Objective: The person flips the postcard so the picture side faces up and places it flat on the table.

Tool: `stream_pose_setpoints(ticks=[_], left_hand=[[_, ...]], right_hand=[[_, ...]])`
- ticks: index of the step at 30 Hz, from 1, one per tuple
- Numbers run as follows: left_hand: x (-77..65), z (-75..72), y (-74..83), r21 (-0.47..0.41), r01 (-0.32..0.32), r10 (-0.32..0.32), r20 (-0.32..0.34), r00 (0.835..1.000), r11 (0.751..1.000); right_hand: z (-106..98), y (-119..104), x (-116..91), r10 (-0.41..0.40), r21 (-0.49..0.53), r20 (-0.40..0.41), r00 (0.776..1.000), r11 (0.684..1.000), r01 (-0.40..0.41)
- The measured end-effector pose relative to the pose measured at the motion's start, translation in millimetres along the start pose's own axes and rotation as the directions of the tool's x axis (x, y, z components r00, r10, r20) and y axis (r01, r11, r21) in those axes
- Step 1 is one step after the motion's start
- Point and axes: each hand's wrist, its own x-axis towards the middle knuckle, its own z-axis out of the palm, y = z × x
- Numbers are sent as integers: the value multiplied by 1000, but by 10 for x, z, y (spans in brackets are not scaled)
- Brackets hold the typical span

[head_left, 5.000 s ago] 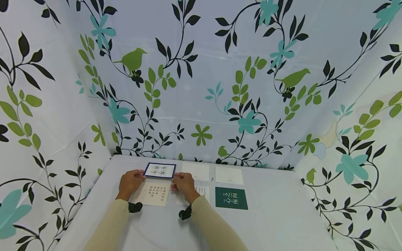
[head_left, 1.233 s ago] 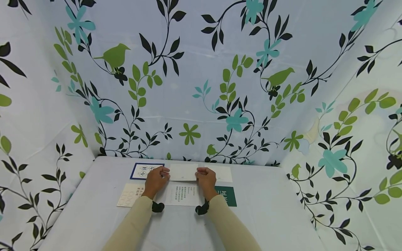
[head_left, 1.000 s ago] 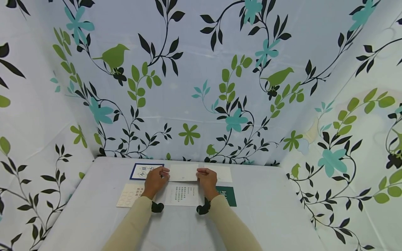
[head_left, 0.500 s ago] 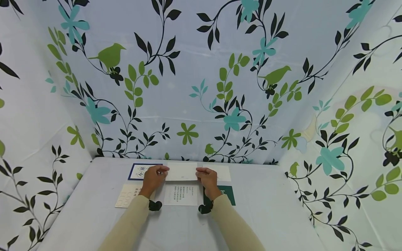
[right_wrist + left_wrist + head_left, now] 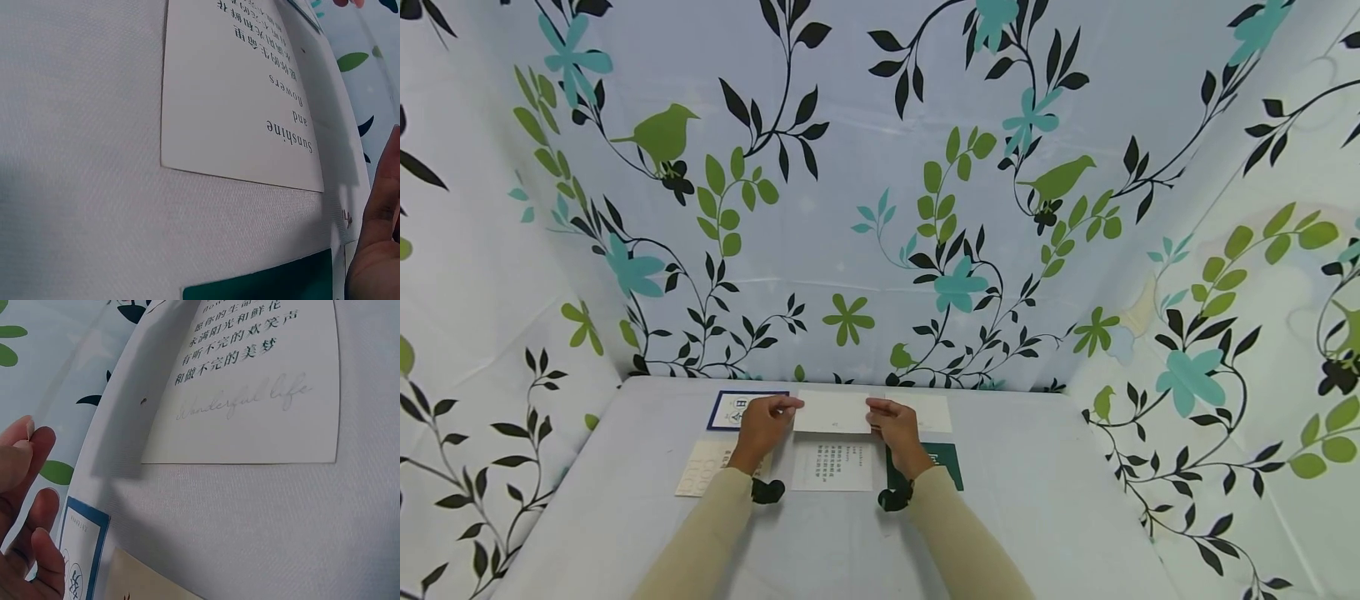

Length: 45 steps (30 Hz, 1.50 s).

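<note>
A plain white card [image 5: 832,412] is held up slightly off the table by its two sides. My left hand [image 5: 763,432] pinches its left edge between thumb and fingertips, also seen in the left wrist view, where the other fingers [image 5: 49,550] curl loosely. On the opposite edge, my right hand [image 5: 897,433] pinches the card; only part of that hand [image 5: 375,244] enters the right wrist view. Just in front lies a white card printed with Chinese text and "Sunshine and flowers" [image 5: 833,468], flat on the table.
A blue-bordered card [image 5: 724,412] and a cream card [image 5: 700,468] lie left, partly behind my left hand. To the right are another white card [image 5: 928,414] and a dark green card [image 5: 945,458]. A patterned curtain [image 5: 850,250] rises behind the white-covered table [image 5: 1045,500].
Five seconds ago both hands held the blue-bordered card; it now lies at the back left. The hands moved right to the plain white card, which they hold almost steady over the last second.
</note>
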Motion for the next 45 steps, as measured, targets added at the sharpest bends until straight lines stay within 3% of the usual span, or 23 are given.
stream_pose_setpoints(ticks=[6, 16, 30, 45], left_hand=[[-4, 9, -35, -19, -21, 21, -21, 1000, 1000], [0, 9, -38, -42, -19, 18, -34, 999, 999], [-29, 9, 43, -56, 39, -41, -32, 999, 998], [-8, 35, 38, -98, 63, -70, -75, 995, 993]], right_hand=[[-48, 11, -25, -23, 84, 43, 999, 996, 19], [-64, 54, -13, -36, 106, 45, 998, 994, 31], [-24, 64, -48, -12, 2, -64, 998, 1000, 13], [-20, 69, -34, -30, 46, -44, 999, 998, 32]])
